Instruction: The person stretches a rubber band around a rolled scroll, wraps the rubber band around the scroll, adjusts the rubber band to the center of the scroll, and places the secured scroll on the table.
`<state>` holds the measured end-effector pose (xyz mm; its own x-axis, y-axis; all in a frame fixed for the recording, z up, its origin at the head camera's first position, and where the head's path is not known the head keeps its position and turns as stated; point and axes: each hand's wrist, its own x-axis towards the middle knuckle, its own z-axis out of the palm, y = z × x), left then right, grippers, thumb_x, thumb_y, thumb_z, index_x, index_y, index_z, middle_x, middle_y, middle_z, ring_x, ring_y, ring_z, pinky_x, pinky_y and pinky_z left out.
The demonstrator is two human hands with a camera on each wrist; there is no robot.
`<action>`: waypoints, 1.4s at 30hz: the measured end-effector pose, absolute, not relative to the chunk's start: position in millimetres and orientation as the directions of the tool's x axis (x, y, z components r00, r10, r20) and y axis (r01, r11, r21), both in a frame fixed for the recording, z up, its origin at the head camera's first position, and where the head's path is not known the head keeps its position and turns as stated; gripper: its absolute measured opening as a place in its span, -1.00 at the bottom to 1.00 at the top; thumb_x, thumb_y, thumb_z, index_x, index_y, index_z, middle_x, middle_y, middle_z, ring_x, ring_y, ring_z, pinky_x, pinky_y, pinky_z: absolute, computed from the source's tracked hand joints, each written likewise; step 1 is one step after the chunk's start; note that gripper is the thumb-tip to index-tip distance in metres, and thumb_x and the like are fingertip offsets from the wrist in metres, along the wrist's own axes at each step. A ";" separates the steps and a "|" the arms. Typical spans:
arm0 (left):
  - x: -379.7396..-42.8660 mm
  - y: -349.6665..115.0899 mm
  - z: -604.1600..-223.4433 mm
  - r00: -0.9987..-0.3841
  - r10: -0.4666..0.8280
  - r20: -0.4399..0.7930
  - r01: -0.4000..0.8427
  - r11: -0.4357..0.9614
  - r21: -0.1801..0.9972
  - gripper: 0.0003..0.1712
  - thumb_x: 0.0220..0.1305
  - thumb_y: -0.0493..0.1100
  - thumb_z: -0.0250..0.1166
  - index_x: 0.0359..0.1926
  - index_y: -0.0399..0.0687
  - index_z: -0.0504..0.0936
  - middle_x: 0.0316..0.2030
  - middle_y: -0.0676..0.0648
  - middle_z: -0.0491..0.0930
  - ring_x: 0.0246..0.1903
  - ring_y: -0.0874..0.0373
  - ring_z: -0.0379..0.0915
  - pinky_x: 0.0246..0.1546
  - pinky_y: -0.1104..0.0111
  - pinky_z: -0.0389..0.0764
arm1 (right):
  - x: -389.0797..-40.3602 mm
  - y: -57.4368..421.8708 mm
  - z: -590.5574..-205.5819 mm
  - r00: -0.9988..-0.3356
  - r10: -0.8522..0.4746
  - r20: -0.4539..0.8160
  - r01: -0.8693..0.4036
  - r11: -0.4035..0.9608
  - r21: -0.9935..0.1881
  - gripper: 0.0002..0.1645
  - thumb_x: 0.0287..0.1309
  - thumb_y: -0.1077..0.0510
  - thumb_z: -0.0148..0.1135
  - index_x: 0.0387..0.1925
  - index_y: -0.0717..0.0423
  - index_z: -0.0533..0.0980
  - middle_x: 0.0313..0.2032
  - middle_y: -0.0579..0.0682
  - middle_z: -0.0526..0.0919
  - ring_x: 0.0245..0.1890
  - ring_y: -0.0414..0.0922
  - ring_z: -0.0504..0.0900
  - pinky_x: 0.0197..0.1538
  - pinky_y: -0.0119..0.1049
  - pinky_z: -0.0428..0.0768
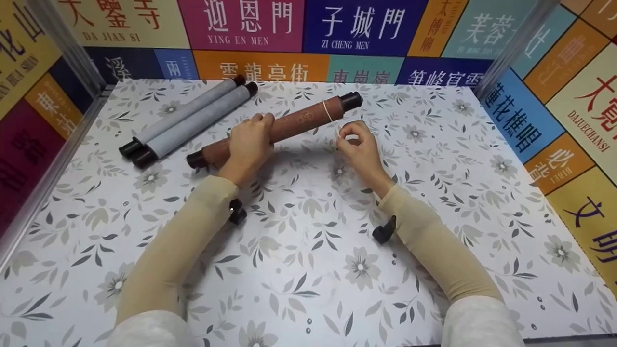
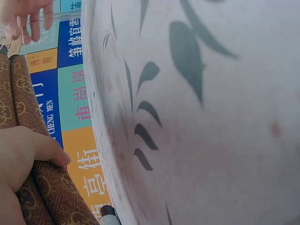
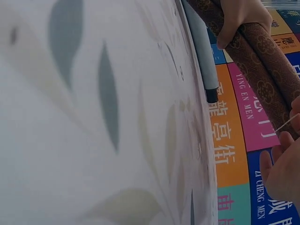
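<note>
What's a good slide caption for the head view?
Left hand grips brown scroll; right hand pinches its tie string.

brown scroll (image 1: 289, 126): middle hidden under left hand (image 1: 250, 142) | cord (image 1: 332, 118): too thin to trace

I was looking at a staged recording booth rather than a lived-in room. The table (image 1: 308, 270) wore a floral-print covering of grey leaves and blossoms, and it was boxed in on the left, far and right sides by upright panels (image 1: 255, 24) pasted with bright blocks of Chinese place names, such as "YING EN MEN" and "ZI CHENG MEN". Metal posts (image 1: 511, 43) stood at the far corners. Rolled scrolls (image 1: 188, 118) lay on the cover, like props laid out for handling.
</note>
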<state>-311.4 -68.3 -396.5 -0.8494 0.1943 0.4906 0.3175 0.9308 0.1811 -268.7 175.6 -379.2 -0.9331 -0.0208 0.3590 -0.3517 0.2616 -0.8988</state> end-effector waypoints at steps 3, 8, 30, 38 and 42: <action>-312.9 -68.8 -396.1 -0.858 0.195 0.475 0.310 0.934 0.177 -0.64 -0.16 -0.22 0.29 -0.22 -0.07 0.52 -0.29 -0.18 0.63 -0.38 -0.19 0.56 -0.41 -0.06 0.54 | -266.4 175.9 -378.7 -0.914 -0.031 0.405 -0.394 0.303 -0.868 -0.91 -0.05 0.38 0.14 -0.56 0.29 0.39 -0.30 0.01 0.39 -0.18 -0.21 0.40 -0.10 -0.37 0.51; -313.4 -69.4 -394.8 -0.882 0.179 0.437 0.274 0.948 0.165 -0.63 -0.14 -0.21 0.30 -0.20 -0.08 0.52 -0.27 -0.19 0.63 -0.38 -0.20 0.57 -0.41 -0.06 0.55 | -262.5 174.5 -379.4 -0.838 -0.051 0.543 -0.512 0.416 -0.752 -0.77 -0.06 0.37 0.26 -0.68 0.35 0.41 -0.22 0.17 0.43 -0.07 -0.05 0.34 0.10 -0.30 0.31; -309.7 -69.8 -394.3 -0.911 0.157 0.381 0.247 0.949 0.197 -0.62 -0.15 -0.19 0.32 -0.19 -0.05 0.52 -0.26 -0.18 0.63 -0.36 -0.21 0.57 -0.39 -0.08 0.54 | -279.0 192.1 -386.9 -0.910 -0.407 -0.085 -0.017 0.242 -0.970 -0.55 0.19 0.03 0.20 0.03 0.22 0.55 -0.35 0.11 0.73 -0.51 -0.02 0.70 -0.19 -0.01 0.65; -308.0 -69.8 -397.6 -0.873 0.154 0.462 0.269 0.943 0.195 -0.67 -0.16 -0.25 0.27 -0.24 -0.05 0.52 -0.31 -0.17 0.63 -0.41 -0.20 0.56 -0.43 -0.06 0.54 | -295.1 206.1 -404.3 -0.798 -0.562 -0.217 0.295 -0.051 -0.954 0.21 0.08 -0.56 -0.44 0.25 0.44 0.26 -0.35 0.13 0.74 -0.46 -0.06 0.73 -0.11 -0.07 0.65; -306.9 -67.8 -399.8 -0.833 0.163 0.528 0.290 0.943 0.166 -0.73 -0.17 -0.28 0.23 -0.31 -0.07 0.50 -0.35 -0.17 0.62 -0.46 -0.20 0.55 -0.50 -0.06 0.52 | -295.2 207.3 -403.1 -0.742 -0.629 -0.231 0.376 -0.105 -0.921 0.28 0.05 -0.60 -0.49 0.28 0.47 0.18 -0.29 0.19 0.74 -0.42 -0.03 0.74 -0.13 -0.13 0.67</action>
<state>-306.9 -67.8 -399.8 -0.8333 0.1629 0.5283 0.2898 0.9425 0.1665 -295.2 207.3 -403.1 -0.7420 -0.6292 -0.2314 0.3759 -0.1047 -0.9207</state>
